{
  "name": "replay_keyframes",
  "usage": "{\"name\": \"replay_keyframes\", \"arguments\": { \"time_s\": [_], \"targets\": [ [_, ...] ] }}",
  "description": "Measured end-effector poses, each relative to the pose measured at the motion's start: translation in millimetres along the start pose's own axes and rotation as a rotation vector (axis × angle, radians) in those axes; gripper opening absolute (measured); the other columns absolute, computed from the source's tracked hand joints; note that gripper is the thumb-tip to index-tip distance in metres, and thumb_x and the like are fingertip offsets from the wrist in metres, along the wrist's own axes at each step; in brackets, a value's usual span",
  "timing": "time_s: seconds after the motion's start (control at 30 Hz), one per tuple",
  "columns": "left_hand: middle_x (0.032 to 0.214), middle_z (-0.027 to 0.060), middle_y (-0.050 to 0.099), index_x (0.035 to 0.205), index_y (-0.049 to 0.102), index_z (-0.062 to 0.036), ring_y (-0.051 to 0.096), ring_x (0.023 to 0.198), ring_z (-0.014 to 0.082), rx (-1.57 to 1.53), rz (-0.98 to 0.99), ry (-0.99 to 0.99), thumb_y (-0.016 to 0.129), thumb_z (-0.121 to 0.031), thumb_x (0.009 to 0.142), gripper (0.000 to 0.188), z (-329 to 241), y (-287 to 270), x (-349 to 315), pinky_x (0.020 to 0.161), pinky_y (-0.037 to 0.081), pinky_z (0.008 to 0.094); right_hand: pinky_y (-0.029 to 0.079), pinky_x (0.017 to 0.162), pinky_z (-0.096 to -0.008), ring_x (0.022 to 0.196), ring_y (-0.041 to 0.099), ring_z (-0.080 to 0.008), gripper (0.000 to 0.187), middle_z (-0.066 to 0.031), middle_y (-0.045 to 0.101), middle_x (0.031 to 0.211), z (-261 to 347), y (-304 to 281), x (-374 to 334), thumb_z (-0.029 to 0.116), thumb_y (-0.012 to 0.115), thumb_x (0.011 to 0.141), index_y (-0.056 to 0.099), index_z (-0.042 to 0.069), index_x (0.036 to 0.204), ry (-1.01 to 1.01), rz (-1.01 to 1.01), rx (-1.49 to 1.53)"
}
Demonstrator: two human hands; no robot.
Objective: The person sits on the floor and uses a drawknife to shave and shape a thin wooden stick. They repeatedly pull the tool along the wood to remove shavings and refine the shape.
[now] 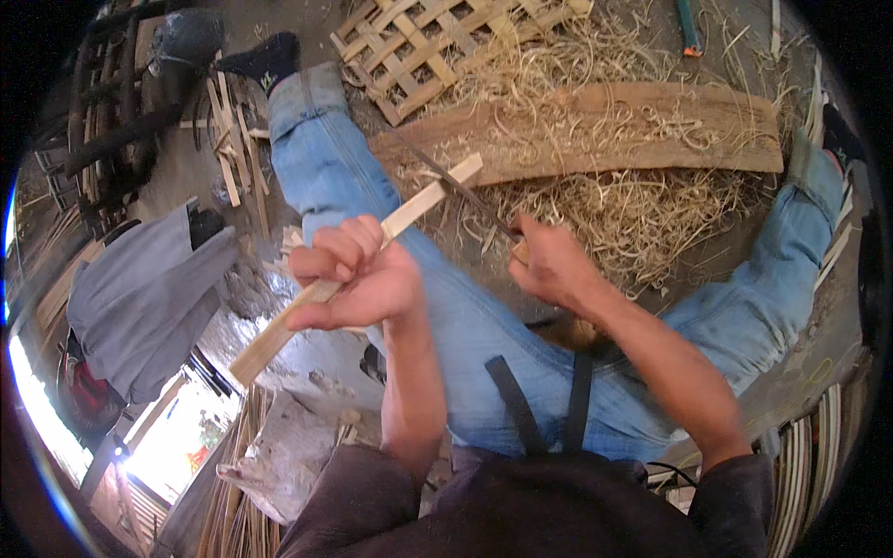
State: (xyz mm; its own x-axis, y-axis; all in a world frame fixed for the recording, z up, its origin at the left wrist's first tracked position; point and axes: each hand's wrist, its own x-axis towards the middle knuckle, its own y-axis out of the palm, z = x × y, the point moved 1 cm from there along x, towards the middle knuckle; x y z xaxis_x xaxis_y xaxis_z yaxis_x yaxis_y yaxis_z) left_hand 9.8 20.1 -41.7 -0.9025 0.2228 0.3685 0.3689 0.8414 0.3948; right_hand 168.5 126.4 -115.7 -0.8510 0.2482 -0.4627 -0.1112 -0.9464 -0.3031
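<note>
My left hand is closed round a pale wooden strip that slants from lower left up to the right. In my right hand is the handle of a knife, its long dark blade pointing up and to the left. The blade crosses the strip near the strip's far end and seems to touch it. Most of the handle is hidden by my fingers. Both hands are above my jeans, between my spread legs.
A wooden plank lies ahead among curly wood shavings. Beyond it is a woven lattice of strips. A tool with a teal handle lies at the far right. Loose sticks and grey cloth are on the left.
</note>
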Motion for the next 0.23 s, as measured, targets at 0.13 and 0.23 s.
{"name": "replay_keyframes", "arguments": {
  "time_s": [0.13,0.23],
  "targets": [
    [0.055,-0.0025,0.026,0.069,0.03,-0.0126,0.021,0.046,0.0078,-0.079,0.02,-0.021,0.043,-0.07,0.089,0.063,3,7,1,0.045,0.015,0.0254,0.052,0.071,-0.0518,0.073,0.063,-0.0477,0.034,-0.0308,0.062,0.074,-36,6,6,0.015,0.058,0.078,0.052,-0.01,0.101,0.125,-0.032,-0.077],
    [0.056,-0.0017,0.028,0.07,0.033,-0.0127,0.021,0.046,0.0085,-0.133,0.065,-0.025,0.044,-0.071,0.088,0.062,5,4,4,0.044,0.016,0.0263,0.053,0.074,-0.0506,0.079,0.064,-0.0484,0.039,-0.0378,0.061,0.086,-25,8,-3,0.017,0.058,0.08,0.053,-0.01,0.107,0.027,0.045,-0.027]
  ]
}}
